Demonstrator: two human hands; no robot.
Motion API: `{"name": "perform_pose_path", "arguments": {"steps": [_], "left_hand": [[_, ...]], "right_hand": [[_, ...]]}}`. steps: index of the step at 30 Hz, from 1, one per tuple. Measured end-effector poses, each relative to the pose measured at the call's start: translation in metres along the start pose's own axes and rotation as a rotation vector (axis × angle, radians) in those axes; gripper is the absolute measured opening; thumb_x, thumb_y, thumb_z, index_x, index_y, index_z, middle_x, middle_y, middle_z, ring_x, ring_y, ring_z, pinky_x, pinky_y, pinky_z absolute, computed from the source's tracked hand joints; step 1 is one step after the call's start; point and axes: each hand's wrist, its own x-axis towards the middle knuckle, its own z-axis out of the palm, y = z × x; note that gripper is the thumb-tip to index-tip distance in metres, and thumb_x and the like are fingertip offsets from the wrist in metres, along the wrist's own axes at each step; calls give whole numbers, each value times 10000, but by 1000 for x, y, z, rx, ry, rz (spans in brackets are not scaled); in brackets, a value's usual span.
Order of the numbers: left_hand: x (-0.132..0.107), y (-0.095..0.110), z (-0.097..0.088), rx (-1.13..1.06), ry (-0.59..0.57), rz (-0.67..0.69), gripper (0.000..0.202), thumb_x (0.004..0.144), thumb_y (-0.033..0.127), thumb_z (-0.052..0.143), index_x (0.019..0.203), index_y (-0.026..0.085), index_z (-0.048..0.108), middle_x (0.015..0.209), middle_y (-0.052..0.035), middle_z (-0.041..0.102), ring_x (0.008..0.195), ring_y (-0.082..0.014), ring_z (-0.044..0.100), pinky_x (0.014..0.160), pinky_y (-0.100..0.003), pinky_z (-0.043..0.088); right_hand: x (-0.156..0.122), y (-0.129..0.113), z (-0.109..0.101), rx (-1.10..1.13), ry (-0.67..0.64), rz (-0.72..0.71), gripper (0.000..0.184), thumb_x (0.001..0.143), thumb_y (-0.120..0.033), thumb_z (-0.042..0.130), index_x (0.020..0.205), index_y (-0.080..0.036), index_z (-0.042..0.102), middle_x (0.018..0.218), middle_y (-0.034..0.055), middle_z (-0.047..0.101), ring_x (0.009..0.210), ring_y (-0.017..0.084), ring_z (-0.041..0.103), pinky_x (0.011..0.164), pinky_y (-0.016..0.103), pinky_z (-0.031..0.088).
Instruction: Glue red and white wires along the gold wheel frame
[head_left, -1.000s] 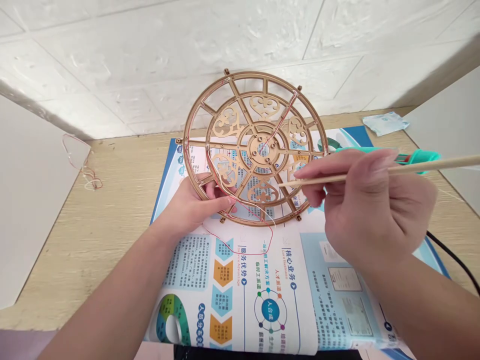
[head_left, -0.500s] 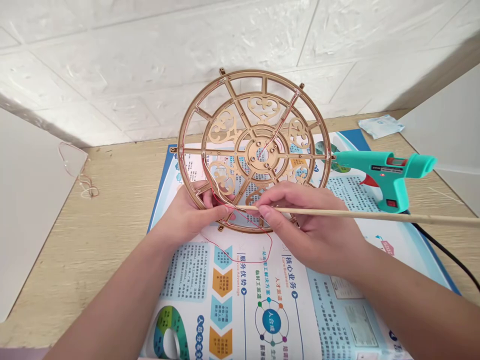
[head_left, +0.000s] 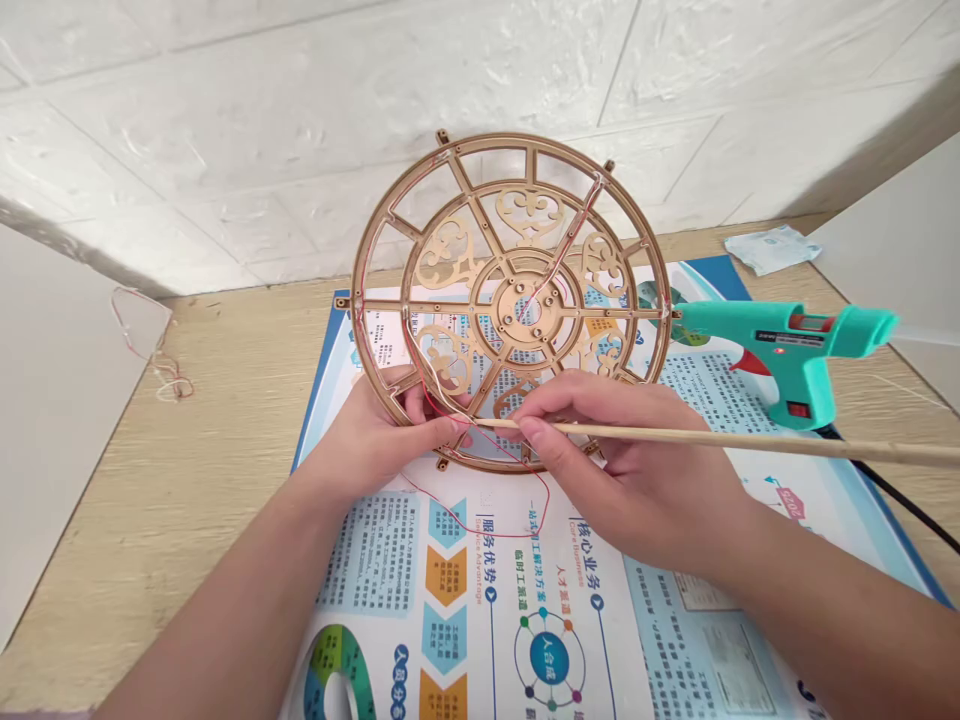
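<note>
- Frame [head_left: 516, 305]: round, bronze-gold, wheel-like. Outer rim, concentric inner ring, radial spokes, hub with a central hole and small round bosses.
- Lacy heart-shaped scrollwork in the bays between hub and inner ring. Small lugs with holes stick out around the rim.
- Red and whitish wiring follows the left part of the rim and the inner ring, plus one upper-right spoke down to the hub. Pale blobs along it in places.
- Loose red wire [head_left: 510, 536] loops out below the frame's lower edge; white wire [head_left: 433, 375] runs along the lower left of the inner ring.
- Frame sits tilted, face to camera, above the printed sheet [head_left: 622, 620], upper edge seen against the wall [head_left: 300, 120]. Can't tell if the lower rim touches the sheet.
- Left hand [head_left: 382, 435]: clamped on the frame's lower-left edge, thumb in front, fingers partly behind.
- Right hand [head_left: 630, 455]: thumb and index pinched together on a thin wooden stick [head_left: 720, 438], near its tip. Hand is in front of the frame's lower right.
- Stick tip is at the wires, just beside the left thumb; exact contact unclear. Tail runs off to the right.
- Teal glue gun [head_left: 772, 335]: right of frame, on the sheet, nozzle by the rim, red light on.
</note>
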Motion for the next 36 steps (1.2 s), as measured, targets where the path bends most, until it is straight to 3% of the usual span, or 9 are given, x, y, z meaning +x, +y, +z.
{"name": "perform_pose_path", "arguments": {"steps": [13, 20, 27, 29, 32, 36], "left_hand": [[0, 0, 3, -55, 0, -6, 188, 728, 188, 900, 831, 164, 744, 801, -19, 765, 693, -144, 717, 648, -248, 614], [0, 5, 6, -79, 19, -11, 220, 694, 168, 904, 780, 168, 702, 783, -10, 755, 667, -149, 715, 616, -255, 622], [0, 3, 4, -93, 3, 10, 208, 713, 163, 889, 796, 172, 698, 783, 1, 753, 651, -133, 706, 606, -246, 595], [1, 2, 3, -76, -7, 21, 227, 720, 169, 887, 727, 170, 660, 778, -3, 747, 683, -135, 709, 633, -246, 594], [2, 2, 1, -56, -37, 42, 410, 722, 174, 890, 583, 175, 504, 849, -28, 767, 804, -156, 734, 720, -259, 605], [2, 3, -1, -95, -73, 37, 467, 731, 187, 874, 576, 179, 433, 980, -47, 786, 831, -180, 749, 741, -302, 618]], "right_hand": [[0, 2, 4, 95, -9, 140, 160, 981, -210, 597, 846, -208, 683, 758, 1, 699, 630, 115, 629, 470, 233, 458], [2, 4, 0, 227, 80, 99, 146, 985, -190, 613, 856, -230, 669, 810, 10, 761, 712, 140, 715, 528, 250, 523], [0, 3, 2, 188, 65, 55, 142, 987, -216, 631, 848, -230, 662, 816, 13, 757, 701, 138, 706, 495, 244, 499], [-1, 3, 2, 180, 55, 54, 138, 990, -205, 626, 860, -233, 665, 839, 19, 763, 747, 151, 731, 500, 244, 508], [-2, 3, 2, 163, 51, 41, 119, 993, -202, 633, 886, -238, 672, 860, 18, 769, 759, 148, 736, 515, 243, 527], [-2, 2, 3, 147, 39, 14, 100, 996, -196, 639, 911, -237, 675, 864, 6, 769, 732, 125, 720, 568, 237, 561]]}}
